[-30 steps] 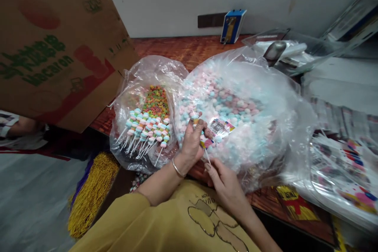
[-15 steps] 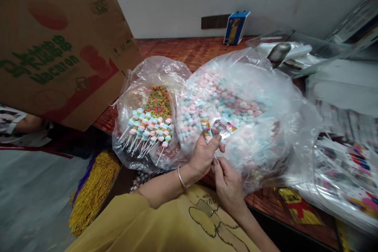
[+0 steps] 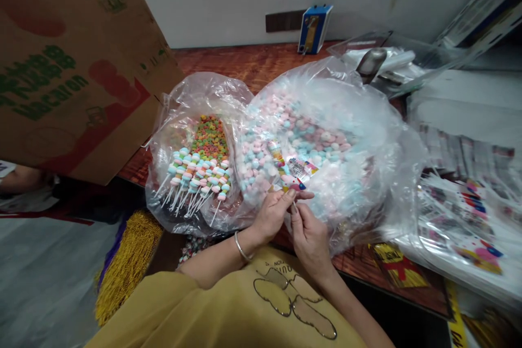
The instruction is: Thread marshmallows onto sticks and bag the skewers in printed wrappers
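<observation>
A marshmallow candy skewer point(image 3: 278, 159) in a clear printed wrapper point(image 3: 302, 168) points up and away from my hands. My left hand point(image 3: 272, 211) closes on the lower end of the wrapper, thumb on top. Just right of it, my right hand point(image 3: 309, 232) pinches the white stick near the wrapper's bottom. Beneath them lies a large clear bag point(image 3: 342, 196) of pink and blue marshmallows point(image 3: 326, 138). To the left, several unwrapped marshmallow skewers point(image 3: 199, 176) rest on another bag of colourful ring-shaped pieces point(image 3: 210, 138).
A tall cardboard box point(image 3: 81, 81) stands at the left. Stacks of printed wrappers point(image 3: 460, 228) lie on the right, near a yellow twist-tie packet point(image 3: 399, 266). A blue device point(image 3: 315, 30) and a metal scoop point(image 3: 371, 62) are at the back. Another person's arm point(image 3: 24, 179) shows far left.
The printed part of the wrapper now shows above my left fingers, lower on the skewer. Both hands stay close together at the wrapper's lower end. The view has shifted slightly right.
</observation>
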The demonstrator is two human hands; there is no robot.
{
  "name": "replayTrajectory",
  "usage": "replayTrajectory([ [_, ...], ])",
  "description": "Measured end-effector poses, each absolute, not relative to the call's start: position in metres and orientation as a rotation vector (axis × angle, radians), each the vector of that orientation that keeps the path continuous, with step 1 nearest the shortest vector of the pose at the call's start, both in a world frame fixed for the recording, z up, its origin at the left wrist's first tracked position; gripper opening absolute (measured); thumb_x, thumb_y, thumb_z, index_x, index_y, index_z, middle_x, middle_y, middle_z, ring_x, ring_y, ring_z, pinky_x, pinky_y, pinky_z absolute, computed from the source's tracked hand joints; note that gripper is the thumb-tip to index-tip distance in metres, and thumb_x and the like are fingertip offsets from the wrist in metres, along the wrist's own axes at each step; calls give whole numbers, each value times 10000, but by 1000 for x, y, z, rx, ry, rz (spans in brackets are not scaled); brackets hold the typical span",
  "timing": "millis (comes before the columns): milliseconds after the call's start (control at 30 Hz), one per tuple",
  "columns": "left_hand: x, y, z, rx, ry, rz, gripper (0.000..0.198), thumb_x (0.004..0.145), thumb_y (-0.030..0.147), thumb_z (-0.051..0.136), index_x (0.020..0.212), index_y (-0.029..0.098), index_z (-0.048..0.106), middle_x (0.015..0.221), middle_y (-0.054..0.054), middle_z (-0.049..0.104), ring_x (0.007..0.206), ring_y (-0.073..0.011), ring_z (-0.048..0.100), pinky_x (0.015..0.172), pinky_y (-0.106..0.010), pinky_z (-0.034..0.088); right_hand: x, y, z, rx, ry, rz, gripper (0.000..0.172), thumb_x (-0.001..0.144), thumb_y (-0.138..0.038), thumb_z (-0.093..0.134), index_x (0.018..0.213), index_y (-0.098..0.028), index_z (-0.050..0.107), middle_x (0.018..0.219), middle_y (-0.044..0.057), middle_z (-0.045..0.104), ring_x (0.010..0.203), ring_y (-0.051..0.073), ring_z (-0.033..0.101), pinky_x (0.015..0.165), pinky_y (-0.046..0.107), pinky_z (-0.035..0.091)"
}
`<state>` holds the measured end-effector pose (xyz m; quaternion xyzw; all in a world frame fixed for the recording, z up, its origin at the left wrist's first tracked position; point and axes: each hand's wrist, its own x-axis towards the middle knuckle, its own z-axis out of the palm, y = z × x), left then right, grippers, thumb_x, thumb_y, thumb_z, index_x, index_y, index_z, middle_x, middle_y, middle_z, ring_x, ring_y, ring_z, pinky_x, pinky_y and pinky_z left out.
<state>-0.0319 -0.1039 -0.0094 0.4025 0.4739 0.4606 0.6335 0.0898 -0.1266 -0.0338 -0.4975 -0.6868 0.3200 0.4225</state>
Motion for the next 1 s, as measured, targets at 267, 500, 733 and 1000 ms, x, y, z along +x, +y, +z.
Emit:
replayTrajectory([
  [267,-28,-108,-12,885,1042,980,568,909,628,615,1093,128,813,808,-89,749,740,-191,627,725,-299,466,87,-126,-30,-1251,-1631,871,285,1051,-333,422,845,-221,586,673,-23,602,546,134,511,538,257,383],
  [500,-30,-102,-7,665,939,1240,515,791,616,774,1002,147,788,960,-126,784,911,-232,715,873,-343,522,93,-124,-35,-1220,-1696,878,277,1054,-319,428,863,-217,602,687,-23,596,577,136,535,564,256,378],
  [733,-22,-104,-16,583,1019,1301,412,712,546,857,759,145,771,762,-80,768,762,-201,707,815,-324,524,91,-126,-35,-1238,-1668,924,302,1051,-346,427,811,-223,564,658,-34,538,557,132,481,544,253,360],
  [1000,-26,-105,-10,601,947,1304,416,741,535,850,872,145,792,866,-64,767,799,-154,651,809,-279,493,94,-124,-34,-1224,-1606,990,321,1064,-371,417,830,-220,577,689,-28,547,609,137,499,587,251,393],
])
